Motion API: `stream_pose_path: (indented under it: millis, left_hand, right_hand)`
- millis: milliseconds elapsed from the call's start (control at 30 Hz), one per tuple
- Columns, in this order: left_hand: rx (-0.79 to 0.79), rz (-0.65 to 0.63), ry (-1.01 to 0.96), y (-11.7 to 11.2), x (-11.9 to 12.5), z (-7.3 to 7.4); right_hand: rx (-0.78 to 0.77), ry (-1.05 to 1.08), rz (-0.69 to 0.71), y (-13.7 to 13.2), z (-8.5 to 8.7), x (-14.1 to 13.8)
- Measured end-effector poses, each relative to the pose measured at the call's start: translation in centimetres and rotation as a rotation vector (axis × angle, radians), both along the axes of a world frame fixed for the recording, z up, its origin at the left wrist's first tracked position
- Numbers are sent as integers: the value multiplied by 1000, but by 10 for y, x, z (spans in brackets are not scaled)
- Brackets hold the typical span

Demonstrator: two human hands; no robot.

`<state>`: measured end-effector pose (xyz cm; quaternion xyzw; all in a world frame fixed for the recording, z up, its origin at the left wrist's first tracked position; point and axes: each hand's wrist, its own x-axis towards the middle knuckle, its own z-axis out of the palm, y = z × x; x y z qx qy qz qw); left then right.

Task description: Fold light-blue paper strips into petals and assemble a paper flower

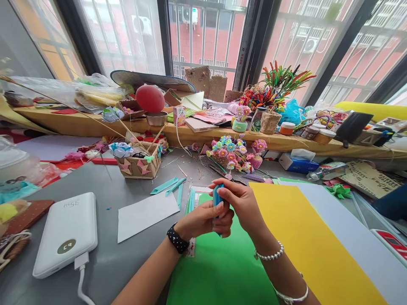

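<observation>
Both of my hands meet above a green sheet in the middle of the table. Between them is a small bundle of folded blue paper, mostly covered by fingers. My left hand wraps round its lower part. The fingers and thumb of my right hand pinch its upper end. Several light-blue folded paper strips lie just beyond, to the left of the hands. Near them a blank white paper rests flat on the grey table.
A white power bank with a cable lies at left. Yellow sheet and pale sheet spread to the right. Behind stand a cardboard basket, crocheted flowers and a tissue box. A crowded ledge runs below the windows.
</observation>
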<state>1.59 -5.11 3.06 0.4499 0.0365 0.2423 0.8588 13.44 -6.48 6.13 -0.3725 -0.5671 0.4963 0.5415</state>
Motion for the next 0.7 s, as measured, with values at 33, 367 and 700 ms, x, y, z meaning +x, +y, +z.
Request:
stream_pose_path:
  millis: [33, 367, 700]
  left_hand:
    - [16, -5, 11, -1, -1, 1]
    - [91, 311, 369, -7, 0, 12]
    - [-32, -238, -11, -18, -7, 13]
  right_hand:
    - [25, -35, -11, -2, 3, -1]
    - [199, -187, -76, -15, 14, -7]
    - [192, 57, 399, -12, 16, 9]
